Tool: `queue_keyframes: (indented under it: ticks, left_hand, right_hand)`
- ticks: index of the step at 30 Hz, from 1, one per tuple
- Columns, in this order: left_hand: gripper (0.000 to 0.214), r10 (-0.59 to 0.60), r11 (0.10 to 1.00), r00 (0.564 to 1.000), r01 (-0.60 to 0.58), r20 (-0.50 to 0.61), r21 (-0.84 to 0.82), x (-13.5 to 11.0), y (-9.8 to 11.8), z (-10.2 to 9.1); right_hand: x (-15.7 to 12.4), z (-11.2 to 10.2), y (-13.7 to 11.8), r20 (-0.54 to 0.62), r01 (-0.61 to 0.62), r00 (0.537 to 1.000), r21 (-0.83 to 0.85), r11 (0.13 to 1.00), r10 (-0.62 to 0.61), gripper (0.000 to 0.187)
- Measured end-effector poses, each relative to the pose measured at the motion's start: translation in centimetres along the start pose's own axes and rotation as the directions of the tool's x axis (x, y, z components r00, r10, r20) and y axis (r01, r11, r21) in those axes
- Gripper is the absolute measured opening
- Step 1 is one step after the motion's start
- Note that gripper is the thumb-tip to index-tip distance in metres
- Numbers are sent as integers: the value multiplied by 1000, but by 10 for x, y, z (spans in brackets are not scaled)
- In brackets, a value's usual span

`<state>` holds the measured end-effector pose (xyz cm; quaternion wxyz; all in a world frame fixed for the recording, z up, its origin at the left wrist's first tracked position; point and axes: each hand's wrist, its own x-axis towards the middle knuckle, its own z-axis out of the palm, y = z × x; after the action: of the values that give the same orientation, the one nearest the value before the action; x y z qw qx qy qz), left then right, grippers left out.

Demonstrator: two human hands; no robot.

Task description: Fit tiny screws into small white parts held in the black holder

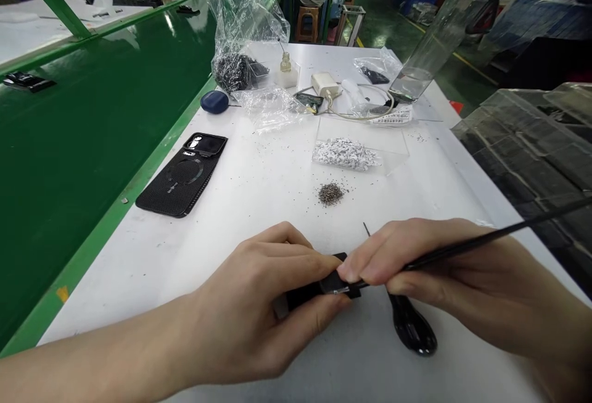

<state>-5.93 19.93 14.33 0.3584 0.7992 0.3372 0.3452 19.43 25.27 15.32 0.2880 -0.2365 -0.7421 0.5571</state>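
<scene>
My left hand (277, 286) pinches a small black part (298, 295) between thumb and fingers, just above the white table. My right hand (444, 267) is closed on slim black tweezers (490, 234), whose long end slants up to the right. Its fingertips press at the right side of the black part, beside a small shiny metal piece (341, 290). A screwdriver with a glossy black handle (413, 327) shows below the right hand; the hand hides part of its shaft. A pile of tiny metal bits (330, 193) lies ahead of both hands.
A black phone case (180, 175) lies at left beside the green belt (115, 95). White small pieces (346, 153) sit on a clear tray. Farther back are a charger (325, 84), a small bottle (285, 63), plastic bags and a tilted clear tumbler (420, 52). Clear trays (531, 138) stand right.
</scene>
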Motion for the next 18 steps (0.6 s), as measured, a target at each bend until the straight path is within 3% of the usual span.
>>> queue_keyframes:
  ticks: [18]
  left_hand:
    - [15,-9,1000,1000,9,-8,1,1,4,-1]
  right_hand:
    - [0,-1,-2,10,-10,1000,-13,1000,10,18]
